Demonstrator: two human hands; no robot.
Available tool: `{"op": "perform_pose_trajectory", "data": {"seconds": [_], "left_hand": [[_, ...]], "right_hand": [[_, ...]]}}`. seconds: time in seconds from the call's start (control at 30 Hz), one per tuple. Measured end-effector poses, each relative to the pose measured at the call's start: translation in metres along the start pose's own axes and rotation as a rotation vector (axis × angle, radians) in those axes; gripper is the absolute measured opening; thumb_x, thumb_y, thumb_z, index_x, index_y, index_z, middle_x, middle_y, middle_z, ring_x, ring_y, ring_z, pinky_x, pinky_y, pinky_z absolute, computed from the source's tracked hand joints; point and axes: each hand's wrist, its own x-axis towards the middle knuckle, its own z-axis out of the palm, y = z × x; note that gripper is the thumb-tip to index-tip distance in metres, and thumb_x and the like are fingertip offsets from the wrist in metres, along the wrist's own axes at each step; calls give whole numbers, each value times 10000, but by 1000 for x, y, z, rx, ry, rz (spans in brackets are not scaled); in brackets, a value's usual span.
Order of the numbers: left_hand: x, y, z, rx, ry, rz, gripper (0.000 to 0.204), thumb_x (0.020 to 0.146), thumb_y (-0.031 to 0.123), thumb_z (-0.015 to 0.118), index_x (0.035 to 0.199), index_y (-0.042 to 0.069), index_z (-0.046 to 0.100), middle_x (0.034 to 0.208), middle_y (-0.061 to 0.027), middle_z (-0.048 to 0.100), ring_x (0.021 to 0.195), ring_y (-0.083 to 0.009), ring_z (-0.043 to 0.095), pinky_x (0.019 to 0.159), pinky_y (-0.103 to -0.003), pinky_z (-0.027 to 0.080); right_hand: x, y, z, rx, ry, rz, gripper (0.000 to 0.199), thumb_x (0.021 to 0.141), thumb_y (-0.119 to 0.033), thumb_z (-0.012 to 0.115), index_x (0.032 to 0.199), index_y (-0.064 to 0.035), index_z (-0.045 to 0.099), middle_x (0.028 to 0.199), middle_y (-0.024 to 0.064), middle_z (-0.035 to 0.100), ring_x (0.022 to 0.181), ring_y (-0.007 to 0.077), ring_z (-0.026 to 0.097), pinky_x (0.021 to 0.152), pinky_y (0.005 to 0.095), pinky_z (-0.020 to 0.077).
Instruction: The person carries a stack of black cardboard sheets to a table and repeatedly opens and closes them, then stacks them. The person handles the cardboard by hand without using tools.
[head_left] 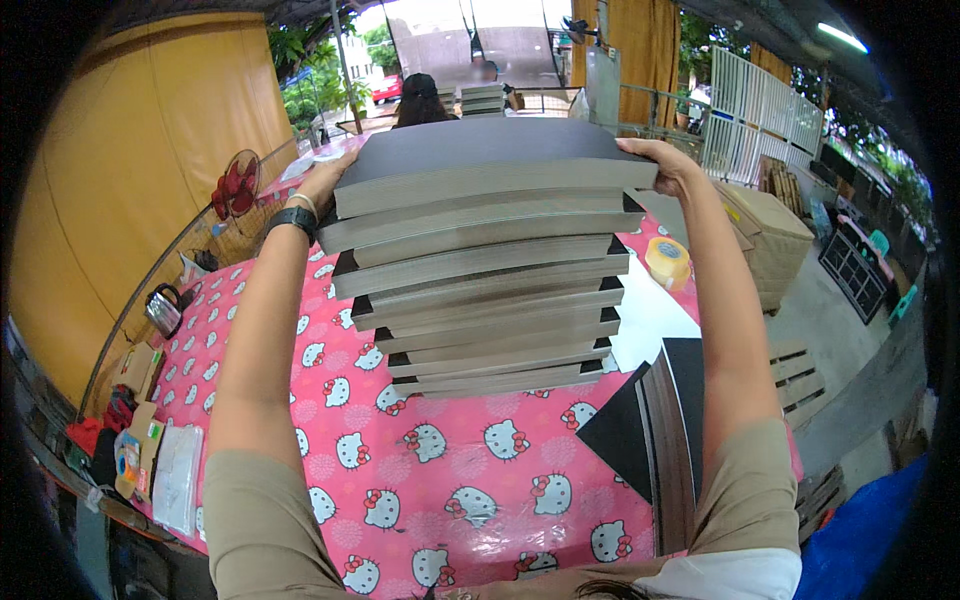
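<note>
Grey-covered books form a tall stack (490, 260) on the counter (440, 480), which is spread with a pink cloth printed with white cartoon cats. The stack stands about the middle of the counter, its books lying flat with pale page edges toward the camera, and they are not squared up: several jut a little left or right of their neighbours.

The person's left hand (325, 180) is at the far left corner of the top book, palm against its side; the fingers lie behind the cover and their spread cannot be told. A dark watch (292, 219) sits on that wrist. The right hand (665, 165) grips the far right corner of the same book, fingers (640, 148) curled over the top cover and pressed together. Both forearms reach up from the lower edge, one on each side of the stack, with tan sleeves at the upper arms.

Just right of the stack lies a white sheet (650, 320), and beyond it a roll of yellowish tape (667, 262). Nearer the person, at the right edge of the counter, a second lot of dark-covered books (660, 430) lies spread at an angle. Along the left edge sit a small kettle (163, 310), a clear plastic bag (178, 478) and some small cartons. A red fan (234, 187) stands by the yellow wall. At the far end another person (420, 100) sits beside a further pile of books (482, 98).
</note>
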Motion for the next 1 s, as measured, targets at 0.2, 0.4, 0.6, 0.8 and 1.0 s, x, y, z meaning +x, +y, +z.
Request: {"op": "perform_pose_trajectory", "data": {"seconds": [0.2,0.4,0.6,0.8,1.0], "left_hand": [[-25,35,36,805,-45,63,623,887,518,425,1264,24,467,1306,-98,454,1214,-199,402,994,-323,326],[-99,-54,-2,104,317,342,439,908,345,460,1115,-24,576,1095,-103,594,1014,-174,530,886,-311,397],[-323,-269,37,252,405,-97,210,821,155,544,947,15,637,897,-128,646,836,-231,609,765,-322,470],[-323,-264,140,659,271,136,503,716,64,587,1209,52,489,1253,-169,459,1160,-353,409,963,-407,362],[-285,-277,142,1149,124,-77,556,705,51,533,1254,37,446,1346,-138,378,1193,-330,391,967,-437,355]], "right_hand": [[-25,1,-12,-139,175,-20,516,792,-464,625,1063,-30,554,956,74,608,802,145,604,639,292,526],[-110,133,-39,163,718,-446,362,841,-364,575,973,-26,557,829,99,600,714,171,581,607,306,476],[-226,342,110,-467,660,-60,149,821,-103,546,904,11,594,762,138,606,684,212,577,650,334,451],[-323,362,207,-361,298,33,188,758,42,516,914,-16,602,771,76,585,708,166,570,648,286,462],[-350,370,217,-427,24,-156,210,731,62,521,911,-10,603,843,86,558,737,162,570,664,246,464]]}}
